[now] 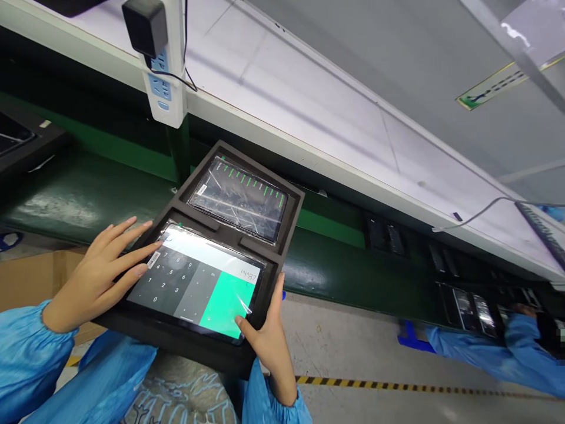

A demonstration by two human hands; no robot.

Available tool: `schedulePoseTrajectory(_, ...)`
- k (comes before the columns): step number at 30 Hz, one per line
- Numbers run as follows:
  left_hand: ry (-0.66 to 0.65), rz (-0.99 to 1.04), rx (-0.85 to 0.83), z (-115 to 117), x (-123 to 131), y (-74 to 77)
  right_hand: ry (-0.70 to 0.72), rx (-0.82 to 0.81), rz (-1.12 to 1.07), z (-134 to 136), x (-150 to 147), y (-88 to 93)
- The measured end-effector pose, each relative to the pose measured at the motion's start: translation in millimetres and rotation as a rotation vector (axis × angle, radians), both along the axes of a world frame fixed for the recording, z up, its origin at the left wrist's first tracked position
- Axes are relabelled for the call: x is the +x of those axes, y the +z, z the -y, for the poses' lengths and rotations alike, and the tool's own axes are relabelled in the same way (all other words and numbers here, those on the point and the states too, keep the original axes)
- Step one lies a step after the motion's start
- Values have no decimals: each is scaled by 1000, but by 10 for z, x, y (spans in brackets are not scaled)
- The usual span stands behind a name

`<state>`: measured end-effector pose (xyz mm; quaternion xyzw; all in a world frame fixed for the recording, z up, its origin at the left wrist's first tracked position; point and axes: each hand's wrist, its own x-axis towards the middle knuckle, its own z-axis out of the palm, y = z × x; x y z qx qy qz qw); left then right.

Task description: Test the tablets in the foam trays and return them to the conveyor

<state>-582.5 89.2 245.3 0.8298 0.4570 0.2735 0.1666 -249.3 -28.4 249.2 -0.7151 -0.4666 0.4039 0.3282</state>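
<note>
A black foam tray (238,241) holds two tablets in separate recesses. The nearer tablet (185,288) is lit with a calculator screen: dark number keys, a white bar and a green block. Dark, with small lines of green text, the farther tablet (242,200) lies under shiny film. My left hand (101,271) is open at the tray's left side, its fingers stretched out and the index fingertip at the lit tablet's corner near a small white label. My right hand (269,335) grips the tray's right edge, with the thumb resting on the green part of the screen.
A dark green conveyor belt (335,280) runs beneath a white shelf (300,141). A power strip (165,88) with a black adapter (143,26) hangs at the shelf edge. More trays with devices (472,309) lie along the right, beside a co-worker's blue sleeve (521,341).
</note>
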Motion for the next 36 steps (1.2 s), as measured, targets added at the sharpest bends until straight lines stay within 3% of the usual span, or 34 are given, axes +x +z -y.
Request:
schedulePoseTrajectory(5, 2, 50, -40, 16, -22, 28, -29, 6, 35, 2, -34, -42)
schedulePoseTrajectory(12, -28, 40, -64, 1, -38, -4, 50, -34, 13, 42, 2, 19)
schedulePoseTrajectory(20, -43, 24, -52, 4, -49, -16, -64, 34, -21, 39, -95, -34)
schedulePoseTrajectory(24, 80, -11, -78, 9, -37, -44, -228, 67, -208, 24, -66, -78)
schedulePoseTrajectory(28, 262, -35, -186, 3, -51, -107, -427, 78, -305, -17, -57, -159)
schedulePoseTrajectory(33, 220, 9, -474, 0, -92, -140, -476, 117, -275, -51, 0, -264)
schedulePoseTrajectory(36, 213, -15, -517, 27, -115, -120, -487, 106, -280, -69, 62, -308)
